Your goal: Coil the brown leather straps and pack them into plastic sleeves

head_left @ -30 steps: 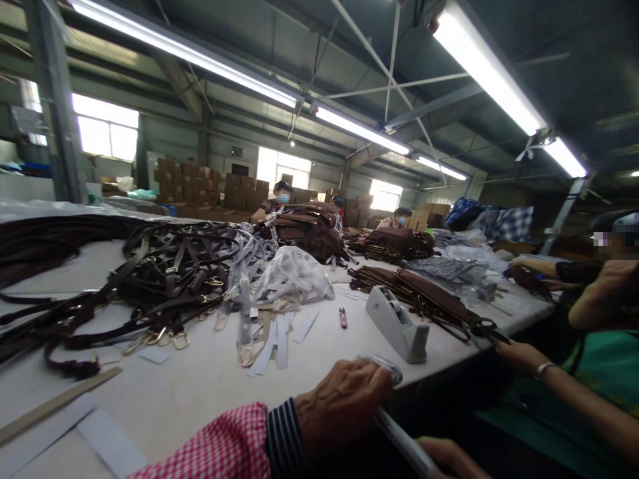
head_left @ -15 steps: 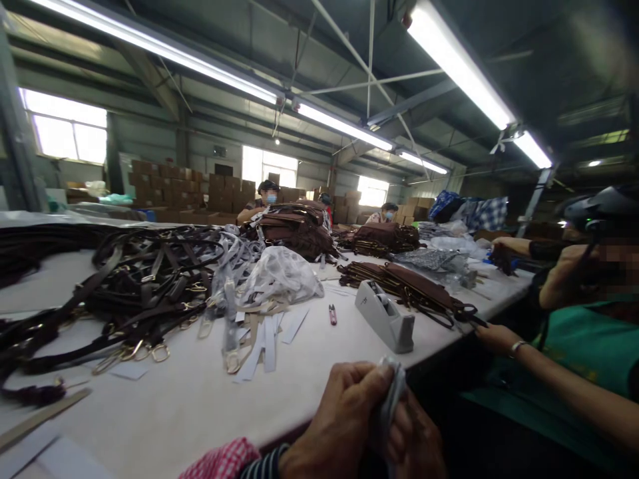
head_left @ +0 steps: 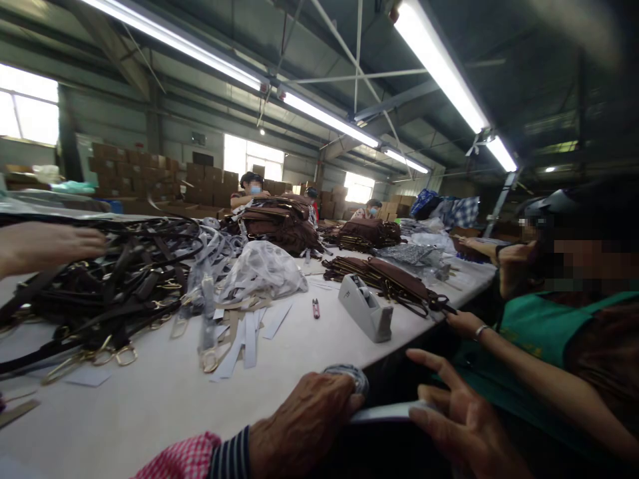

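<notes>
At the table's near edge, my left hand (head_left: 304, 416) is closed around a grey coiled bundle (head_left: 353, 378), whose rounded end sticks out past the thumb. A thin white strip (head_left: 384, 413) runs across from the left hand to my right hand (head_left: 464, 419). Thumb and fingers of the right hand pinch the strip's far end, while its index finger points outward. What the bundle is made of, I cannot make out. Just beyond the hands stands a grey tape dispenser (head_left: 367, 309). Pink-handled thread snips (head_left: 315, 309) lie to its left.
Dark straps (head_left: 114, 286) with metal rings are heaped at left, where another person's hand (head_left: 50, 247) reaches in. Paper strips (head_left: 249, 339) and a clear plastic bag (head_left: 267, 269) lie mid-table. Brown bags (head_left: 379, 276) are stacked beyond the dispenser. A co-worker in a green apron (head_left: 534, 322) sits close at right.
My hands have moved apart, and a white strip now stretches between them. The camera view has turned slightly right. Another person's hand has appeared over the straps at left.
</notes>
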A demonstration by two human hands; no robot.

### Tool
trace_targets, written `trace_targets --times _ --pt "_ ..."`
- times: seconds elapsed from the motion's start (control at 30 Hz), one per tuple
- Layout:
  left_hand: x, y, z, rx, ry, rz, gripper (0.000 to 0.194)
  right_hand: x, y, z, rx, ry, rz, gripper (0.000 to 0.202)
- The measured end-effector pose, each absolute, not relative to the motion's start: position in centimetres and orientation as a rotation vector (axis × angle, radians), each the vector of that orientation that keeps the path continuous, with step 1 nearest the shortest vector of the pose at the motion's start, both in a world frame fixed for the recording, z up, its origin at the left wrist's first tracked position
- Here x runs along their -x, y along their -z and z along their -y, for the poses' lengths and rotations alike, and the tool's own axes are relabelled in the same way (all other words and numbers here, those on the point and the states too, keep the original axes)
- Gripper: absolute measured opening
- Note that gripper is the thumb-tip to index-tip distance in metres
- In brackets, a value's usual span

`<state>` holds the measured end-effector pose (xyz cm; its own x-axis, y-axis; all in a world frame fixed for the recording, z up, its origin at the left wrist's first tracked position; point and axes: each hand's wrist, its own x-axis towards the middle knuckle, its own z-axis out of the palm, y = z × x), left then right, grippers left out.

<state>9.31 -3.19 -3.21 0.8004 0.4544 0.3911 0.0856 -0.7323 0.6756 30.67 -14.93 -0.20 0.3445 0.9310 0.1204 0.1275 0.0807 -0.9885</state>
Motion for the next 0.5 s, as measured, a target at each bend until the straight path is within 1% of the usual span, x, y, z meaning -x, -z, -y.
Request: trace_targets --times 0.03,0.1,0.13,0.17,0.23,0.27,0.33,0.43,0.5 --pt "-9.0 3.0 3.9 -2.205 -0.611 -0.376 0.045 -31.5 -0.3 14.1 1.349 -0.782 1.110 0.072" --pt "-9.0 2.2 5.3 -1.890 -0.467 -0.361 0.056 -32.3 0.0 12.1 1.309 -0.739 1.214 0.058" --pt "-9.3 1.7 5.8 -1.716 -0.450 -0.368 0.059 -32.0 0.8 11.0 1.287 -0.731 1.254 0.050" --pt "-9.6 1.2 6.2 -1.552 -0.456 -0.383 0.060 -31.4 1.9 10.1 1.260 -0.732 1.272 0.046" --pt "-10.3 0.4 6.6 -1.295 -0.493 -0.413 0.062 -29.4 4.5 8.7 1.194 -0.775 1.251 0.054" --pt "-10.6 -0.1 6.6 -1.216 -0.511 -0.414 0.064 -28.2 5.7 8.2 1.151 -0.798 1.216 0.059" --pt "-10.9 -0.9 6.7 -1.143 -0.537 -0.382 0.067 -26.5 7.4 7.5 1.095 -0.790 1.136 0.063" --pt "-10.4 -1.0 6.7 -1.077 -0.465 -0.359 0.061 -26.8 7.7 6.8 1.130 -0.634 1.100 0.059" --pt "-9.6 0.1 6.6 -1.036 -0.354 -0.398 0.057 -28.8 6.7 6.6 1.219 -0.435 1.181 0.058"
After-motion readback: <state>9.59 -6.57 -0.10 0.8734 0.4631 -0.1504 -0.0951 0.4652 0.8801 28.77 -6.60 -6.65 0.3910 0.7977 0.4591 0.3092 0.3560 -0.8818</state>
